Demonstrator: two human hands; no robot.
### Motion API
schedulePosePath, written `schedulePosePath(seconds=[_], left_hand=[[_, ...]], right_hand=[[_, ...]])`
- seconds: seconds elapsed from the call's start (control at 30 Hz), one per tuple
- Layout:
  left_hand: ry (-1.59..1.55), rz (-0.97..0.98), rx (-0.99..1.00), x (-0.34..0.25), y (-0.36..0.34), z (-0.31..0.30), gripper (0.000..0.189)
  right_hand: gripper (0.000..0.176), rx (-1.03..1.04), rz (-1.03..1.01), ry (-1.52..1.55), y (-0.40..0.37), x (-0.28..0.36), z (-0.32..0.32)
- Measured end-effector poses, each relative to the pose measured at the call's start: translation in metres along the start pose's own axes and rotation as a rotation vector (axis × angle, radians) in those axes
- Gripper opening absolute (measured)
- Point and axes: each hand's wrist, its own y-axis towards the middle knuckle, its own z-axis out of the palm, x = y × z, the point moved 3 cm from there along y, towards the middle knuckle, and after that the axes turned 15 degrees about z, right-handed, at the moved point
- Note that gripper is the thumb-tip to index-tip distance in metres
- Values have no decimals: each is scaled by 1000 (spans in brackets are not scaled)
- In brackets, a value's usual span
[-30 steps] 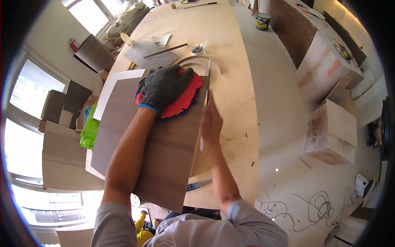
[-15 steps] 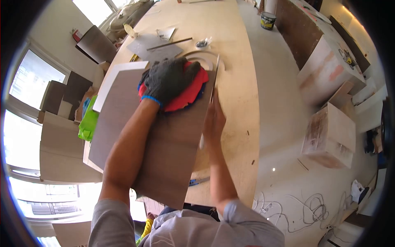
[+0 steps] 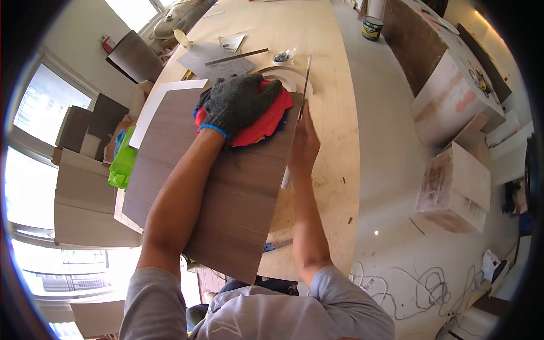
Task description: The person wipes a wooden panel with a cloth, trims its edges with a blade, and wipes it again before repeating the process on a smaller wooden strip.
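- Right hand and its long thin tool have advanced toward the far end of the panel's right edge since the earlier frame.
- Brown wood-grain panel lies on the pale table, angled, its near end apparently overhanging; this likely leaves the right edge within reach.
- Gloved left hand rests on the red cloth toward the panel's far end, fingers bent over it; whether it pinches the cloth cannot be told. Judged purpose: its weight steadies the panel, the cloth serving as padding.
- Right hand is bare and closed around the tool, which is aligned with the panel's right edge, presumably for even contact; some fingers are hidden.
- White sheet shows past the panel's left side.
- Blue-handled cutter lies near, just right of the panel.
- Curved strip, grey sheet and dark strip lie at the far side, outside the panel.
- Table surface bears small scraps and marks at right.
- Room: windows left; bucket, whitish box and tangled cable on the floor, right.
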Motion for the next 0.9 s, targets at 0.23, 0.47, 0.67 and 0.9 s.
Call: schedulePosePath(seconds=[0.23,0.47,0.67,0.9], left_hand=[[-6,-8,-16,1,0,1,59],[-34,-21,-8,-2,1,-3,57],[-61,-15,6,0,1,-1,54],[-25,-51,28,-3,1,-1,55]], right_hand=[[44,-48,23,-56,12,10,3],[46,-11,-16,-38,-24,-11,-6],[44,-22,65,-28,-4,-3,-2],[43,10,259,-9,14,17,1]])
